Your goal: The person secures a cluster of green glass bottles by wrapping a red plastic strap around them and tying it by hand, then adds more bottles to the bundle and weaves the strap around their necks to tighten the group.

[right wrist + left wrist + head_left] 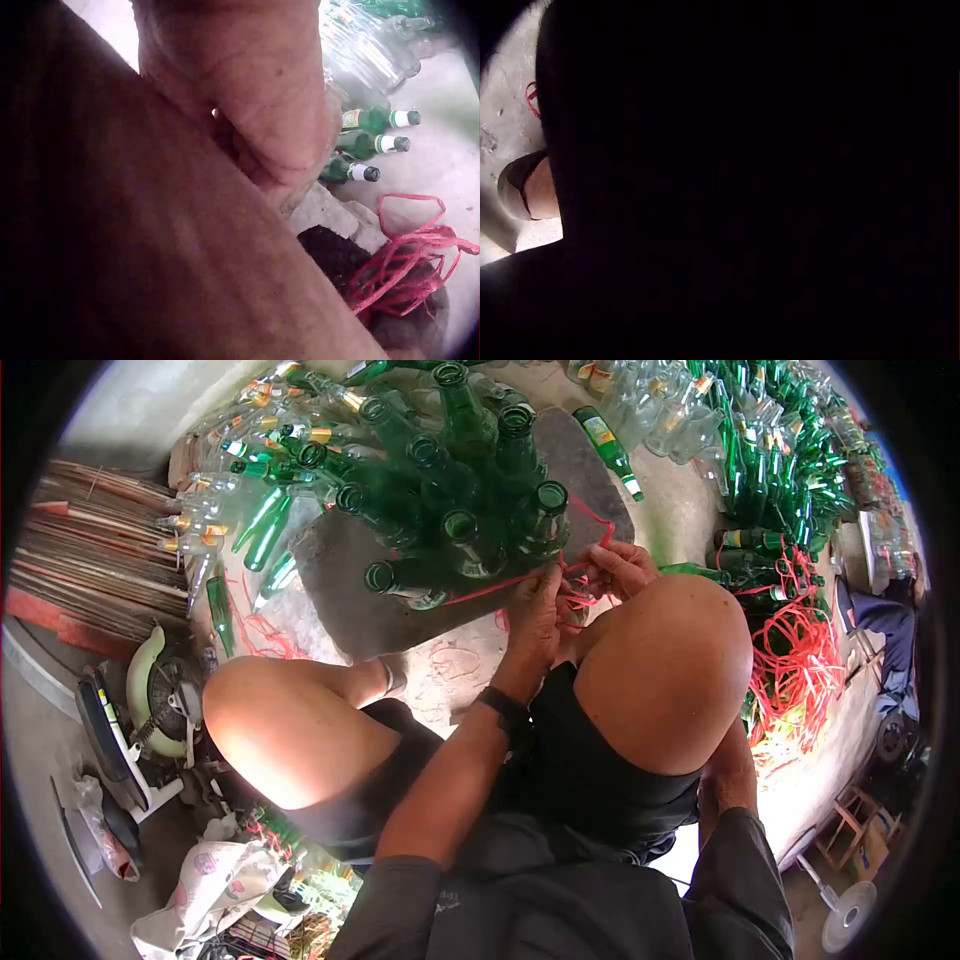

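Note:
Several green bottles (463, 540) stand grouped on a dark flat slab (350, 610) in the head view. Red string (490, 590) runs along the near side of the group to both hands. The left hand (537, 622) pinches the string just below the bottles. Close on its right, the right hand (620, 568) pinches another part of the string with curled fingers. In the right wrist view the right hand (247, 82) is large and close, its fingertips hidden; loose red string (405, 262) shows beyond. The left wrist view is mostly black and shows no hand.
Many bottles lie at the upper left and upper right (780, 470) of the head view. A red string heap (800, 670) lies right of the raised knee (670, 670). Wooden sticks (100, 560) are stacked at left. A labelled bottle (608, 448) lies beyond the slab.

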`<control>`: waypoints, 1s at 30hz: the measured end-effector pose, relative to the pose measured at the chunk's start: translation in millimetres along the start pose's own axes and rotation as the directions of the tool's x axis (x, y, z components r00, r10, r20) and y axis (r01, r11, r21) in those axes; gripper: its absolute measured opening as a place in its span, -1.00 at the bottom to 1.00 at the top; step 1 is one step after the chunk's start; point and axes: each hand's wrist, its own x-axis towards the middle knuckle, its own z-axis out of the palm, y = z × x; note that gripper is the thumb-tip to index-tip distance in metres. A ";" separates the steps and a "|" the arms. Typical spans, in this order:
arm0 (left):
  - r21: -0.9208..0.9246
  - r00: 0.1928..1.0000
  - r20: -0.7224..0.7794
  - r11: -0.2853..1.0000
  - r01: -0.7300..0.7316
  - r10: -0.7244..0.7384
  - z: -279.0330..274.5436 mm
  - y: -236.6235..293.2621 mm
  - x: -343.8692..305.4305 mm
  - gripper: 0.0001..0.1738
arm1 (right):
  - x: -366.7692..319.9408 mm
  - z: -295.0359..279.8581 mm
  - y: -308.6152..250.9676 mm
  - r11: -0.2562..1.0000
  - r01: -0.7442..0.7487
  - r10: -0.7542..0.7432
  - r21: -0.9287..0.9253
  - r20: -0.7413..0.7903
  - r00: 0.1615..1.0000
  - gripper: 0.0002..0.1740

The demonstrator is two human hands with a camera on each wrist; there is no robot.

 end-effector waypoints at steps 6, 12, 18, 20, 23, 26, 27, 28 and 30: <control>-0.064 0.998 -0.045 0.997 -0.052 0.049 -3.9 -2.0 -6.4 -0.75 | -7.0 2.8 2.7 0.999 0.001 -0.002 0.033 0.011 1.000 -0.78; -0.130 0.999 -0.006 0.990 -0.053 0.052 -9.0 -5.7 -7.7 -0.81 | -9.7 -3.0 6.3 0.999 -0.031 0.033 -0.028 0.066 0.997 -0.80; -0.036 0.998 0.051 0.999 -0.031 0.032 -7.0 -3.3 -8.8 -0.79 | -8.6 -10.6 5.1 1.000 0.016 -0.015 0.015 -0.056 0.998 -0.83; -0.036 0.997 0.064 0.999 -0.039 0.041 -3.1 -3.0 -9.4 -0.78 | -7.7 -10.0 5.5 0.993 0.033 -0.027 0.112 -0.050 0.998 -0.84; -0.051 0.995 0.072 0.996 0.076 -0.072 2.6 1.1 -10.9 -0.79 | -12.8 -2.7 -2.3 0.999 -0.033 0.032 -0.015 -0.083 0.996 -0.84; -0.030 0.986 0.141 0.995 0.096 -0.091 0.0 -1.5 -8.7 -0.81 | -10.7 1.6 -4.9 0.999 -0.012 0.012 -0.042 -0.007 1.000 -0.86; -0.029 0.986 0.140 0.995 0.097 -0.092 -0.7 -2.8 -8.5 -0.81 | -11.2 3.4 -7.0 0.999 -0.013 0.012 -0.041 -0.007 1.000 -0.86; -0.039 0.983 0.144 0.992 0.121 -0.114 -1.2 -3.8 -8.5 -0.82 | -11.3 4.5 -9.0 0.999 -0.023 0.023 -0.047 -0.003 1.000 -0.86; -0.049 0.979 0.148 0.988 0.145 -0.137 -2.4 -4.7 -8.4 -0.83 | -8.9 5.0 -9.5 0.998 -0.034 0.034 -0.053 0.001 0.999 -0.87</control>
